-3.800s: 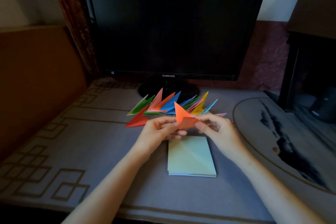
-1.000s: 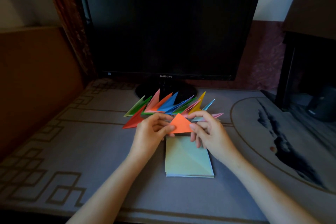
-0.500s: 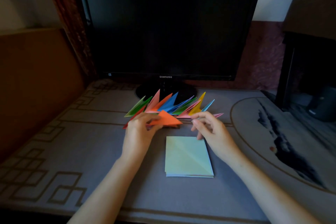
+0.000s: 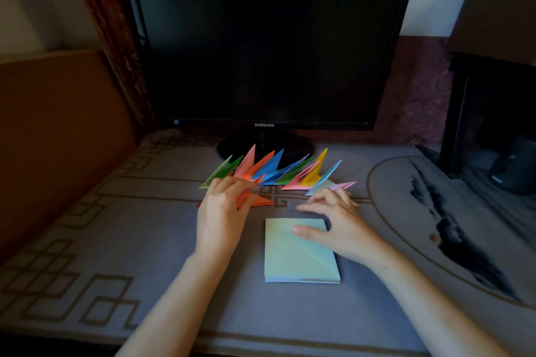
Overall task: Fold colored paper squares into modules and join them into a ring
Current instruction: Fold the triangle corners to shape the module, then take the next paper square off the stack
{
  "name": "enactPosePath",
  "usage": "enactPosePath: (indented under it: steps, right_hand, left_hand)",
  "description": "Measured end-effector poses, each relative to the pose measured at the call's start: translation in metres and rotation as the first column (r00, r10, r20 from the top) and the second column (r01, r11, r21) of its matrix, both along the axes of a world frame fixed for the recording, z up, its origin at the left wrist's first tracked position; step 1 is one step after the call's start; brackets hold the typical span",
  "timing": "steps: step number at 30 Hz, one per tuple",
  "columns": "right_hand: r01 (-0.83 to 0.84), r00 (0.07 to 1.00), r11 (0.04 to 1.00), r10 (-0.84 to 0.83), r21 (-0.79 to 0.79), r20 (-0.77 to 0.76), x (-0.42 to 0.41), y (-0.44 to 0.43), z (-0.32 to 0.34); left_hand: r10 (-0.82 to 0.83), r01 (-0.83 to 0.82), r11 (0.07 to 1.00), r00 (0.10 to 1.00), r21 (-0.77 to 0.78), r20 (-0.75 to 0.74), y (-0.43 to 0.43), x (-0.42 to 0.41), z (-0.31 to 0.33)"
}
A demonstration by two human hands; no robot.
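A fan of several folded paper modules (image 4: 275, 171), green, pink, orange, blue, yellow and lilac, stands in a row on the grey patterned table cover (image 4: 145, 240). My left hand (image 4: 222, 214) holds an orange module (image 4: 256, 200) low at the left end of that row, its point resting on the cover. A stack of pale green paper squares (image 4: 298, 261) lies in front of the row. Over the stack's far edge hovers my right hand (image 4: 336, 223), fingers relaxed and spread, with the thumb touching the top sheet.
A black monitor (image 4: 269, 46) stands right behind the modules, its round foot (image 4: 295, 148) touching the row. A brown panel (image 4: 58, 124) closes the left side. Dark furniture (image 4: 493, 90) stands at the right.
My right hand let go of the orange module and moved down to the paper stack. My left hand carried the module left and lowered it beside the row.
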State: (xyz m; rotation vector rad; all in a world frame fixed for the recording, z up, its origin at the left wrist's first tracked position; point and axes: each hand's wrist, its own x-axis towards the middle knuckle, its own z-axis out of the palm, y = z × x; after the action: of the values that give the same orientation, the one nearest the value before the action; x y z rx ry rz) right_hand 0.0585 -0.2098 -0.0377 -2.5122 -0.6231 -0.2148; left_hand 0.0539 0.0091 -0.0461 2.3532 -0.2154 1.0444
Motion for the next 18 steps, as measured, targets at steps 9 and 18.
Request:
enactPosePath:
  steps: [9,18]
  right_hand:
    - [-0.018,1.0,0.999,0.017,0.031,0.011,-0.001,0.005,0.002]
    - [0.037,0.999,0.915,-0.029,0.402,-0.027,0.0,0.004,0.005]
  left_hand:
    - [-0.364,0.352,0.931,0.909,-0.092,-0.202,-0.015,-0.001,-0.006]
    - [-0.434,0.341,0.884,0.852,-0.319,-0.292,-0.02,-0.008,0.0]
